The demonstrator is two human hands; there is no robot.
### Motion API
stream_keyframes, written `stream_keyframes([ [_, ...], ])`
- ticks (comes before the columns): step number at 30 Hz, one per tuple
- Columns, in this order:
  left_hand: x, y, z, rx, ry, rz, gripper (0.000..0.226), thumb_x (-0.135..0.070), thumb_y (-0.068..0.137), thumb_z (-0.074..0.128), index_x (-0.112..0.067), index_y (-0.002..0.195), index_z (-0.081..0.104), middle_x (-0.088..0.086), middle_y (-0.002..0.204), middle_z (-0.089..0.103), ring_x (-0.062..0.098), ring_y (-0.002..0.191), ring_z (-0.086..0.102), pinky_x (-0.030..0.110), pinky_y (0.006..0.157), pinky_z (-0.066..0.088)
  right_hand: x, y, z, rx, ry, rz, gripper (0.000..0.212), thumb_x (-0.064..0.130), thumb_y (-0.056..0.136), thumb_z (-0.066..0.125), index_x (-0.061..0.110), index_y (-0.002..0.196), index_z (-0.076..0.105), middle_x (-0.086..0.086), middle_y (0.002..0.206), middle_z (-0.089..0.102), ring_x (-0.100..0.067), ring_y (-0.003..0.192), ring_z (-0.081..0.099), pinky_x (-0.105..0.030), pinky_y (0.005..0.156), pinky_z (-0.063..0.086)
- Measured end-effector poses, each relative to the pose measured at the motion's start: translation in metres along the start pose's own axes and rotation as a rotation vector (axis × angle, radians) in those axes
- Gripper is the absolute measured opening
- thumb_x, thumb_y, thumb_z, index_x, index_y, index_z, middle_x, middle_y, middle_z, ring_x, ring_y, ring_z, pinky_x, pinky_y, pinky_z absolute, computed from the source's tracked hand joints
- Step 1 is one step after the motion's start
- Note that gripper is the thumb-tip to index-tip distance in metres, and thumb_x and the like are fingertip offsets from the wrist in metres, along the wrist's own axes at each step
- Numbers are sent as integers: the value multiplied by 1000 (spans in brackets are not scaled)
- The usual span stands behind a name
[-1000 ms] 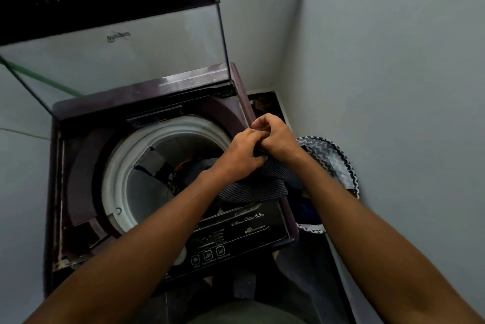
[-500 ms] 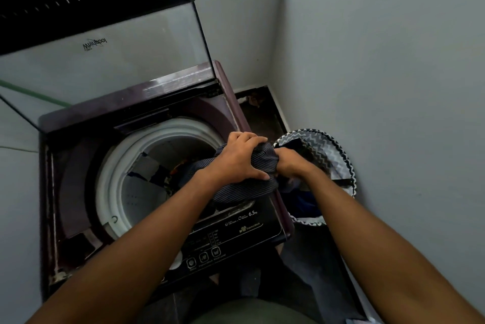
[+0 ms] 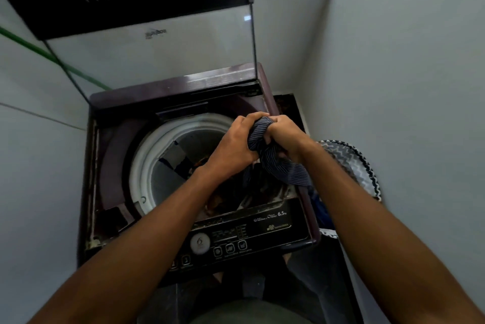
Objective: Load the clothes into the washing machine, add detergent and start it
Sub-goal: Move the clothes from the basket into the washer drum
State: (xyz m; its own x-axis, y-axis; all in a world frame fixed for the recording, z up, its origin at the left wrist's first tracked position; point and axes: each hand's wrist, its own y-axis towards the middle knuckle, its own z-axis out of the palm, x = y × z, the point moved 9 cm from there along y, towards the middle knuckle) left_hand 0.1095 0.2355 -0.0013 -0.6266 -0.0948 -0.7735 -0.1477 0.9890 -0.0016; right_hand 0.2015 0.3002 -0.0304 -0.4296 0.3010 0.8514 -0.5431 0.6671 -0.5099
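- Nearest us, the control panel (image 3: pixel 244 234) runs along the near edge of the washing machine (image 3: pixel 110 155), with its round dial (image 3: pixel 200 242) and a row of buttons (image 3: pixel 229 248) untouched. The start step looks a long way off, and no detergent shows anywhere in view.
- Just beyond the panel, a loose tail of the striped garment (image 3: pixel 278 163) hangs down at the near right edge of the opening, above the machine's right rim. The risk I see: let go here and that tail could drape over the rim or slide off toward the basket side rather than dropping in.
- Up a little, both fists are clamped on the garment, left hand (image 3: pixel 233 148) and right hand (image 3: pixel 284 137) pressed together with the cloth bunched between them, over the right part of the drum (image 3: pixel 168 163).
- Inside the drum, dark clothes already lie low on the near right. Anything dropped on top may pile up lopsided there.
- Off to the right, the laundry basket (image 3: pixel 351 163) with its zigzag rim sits against the wall, something blue inside, so more loading seems due.
- Far side, the glass lid (image 3: pixel 157 43) stands raised above the back edge. It crowds the reach from behind, and a knock could bring it down on the arms.
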Motion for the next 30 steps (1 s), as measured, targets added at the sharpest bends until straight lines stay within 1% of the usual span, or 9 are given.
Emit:
stream_keyframes([
  [5, 33, -20, -52, -171, 17, -39, 67, -7, 73, 72, -35, 130, 53, -3, 113, 53, 12, 104, 55, 29, 89, 50, 19, 15, 57, 78, 1, -40, 31, -9, 68, 44, 5, 89, 61, -9, 63, 47, -16, 36, 32, -21, 37, 29],
  [8, 54, -36, -79, -265, 15, -56, 59, -8, 74, 73, -32, 126, 58, -3, 112, 54, 11, 100, 57, 15, 86, 46, 27, 25, 92, 124, -24, -48, 30, -8, 67, 45, 9, 84, 64, -12, 70, 49, -16, 37, 32, -22, 37, 31],
  [10, 66, -46, -94, -315, 10, -66, 57, -8, 73, 75, -29, 124, 60, -1, 111, 55, 10, 99, 57, 7, 84, 42, 31, 31, 113, 147, -41, -53, 33, -8, 67, 46, 5, 90, 66, -13, 73, 50, -16, 38, 34, -23, 37, 32],
  [14, 89, -68, -127, -428, 13, -81, 51, -9, 73, 75, -26, 120, 64, -1, 109, 58, 10, 97, 59, 16, 87, 47, 38, 44, 159, 183, -63, -68, 42, -7, 67, 48, -5, 105, 64, -15, 78, 53, -15, 41, 40, -23, 36, 34],
  [18, 114, -89, -147, -495, 44, -127, 52, -6, 72, 74, -23, 119, 63, -1, 108, 56, 9, 97, 57, 10, 87, 43, 40, 50, 199, 243, -73, -57, 40, -9, 71, 46, -5, 107, 63, -13, 75, 52, -14, 40, 42, -24, 36, 35],
  [23, 141, -93, -134, -342, 55, -183, 65, -10, 69, 76, -23, 130, 58, 2, 121, 55, 7, 109, 51, 5, 96, 35, 17, 67, 211, 239, -176, -5, 37, -10, 74, 49, -2, 108, 62, -14, 72, 56, -19, 46, 48, -27, 40, 44],
  [25, 148, -90, -119, -238, 54, -229, 71, -14, 70, 76, -27, 136, 53, 2, 128, 52, 8, 116, 49, 13, 100, 39, 2, 73, 201, 209, -233, 37, 33, -9, 78, 53, -1, 110, 61, -17, 80, 60, -24, 54, 55, -30, 45, 51],
  [28, 153, -84, -91, -115, 65, -273, 76, -14, 74, 76, -25, 143, 47, 3, 134, 48, 13, 123, 48, 18, 102, 36, -20, 72, 180, 167, -336, 110, 30, -9, 80, 60, 0, 109, 61, -20, 97, 67, -31, 72, 67, -41, 60, 61],
  [30, 153, -78, -76, -64, 74, -260, 73, -13, 76, 75, -23, 143, 48, 3, 134, 48, 16, 125, 48, 22, 107, 38, -34, 70, 163, 151, -422, 169, 34, -6, 79, 65, 3, 112, 62, -18, 100, 68, -30, 83, 68, -47, 71, 62],
])
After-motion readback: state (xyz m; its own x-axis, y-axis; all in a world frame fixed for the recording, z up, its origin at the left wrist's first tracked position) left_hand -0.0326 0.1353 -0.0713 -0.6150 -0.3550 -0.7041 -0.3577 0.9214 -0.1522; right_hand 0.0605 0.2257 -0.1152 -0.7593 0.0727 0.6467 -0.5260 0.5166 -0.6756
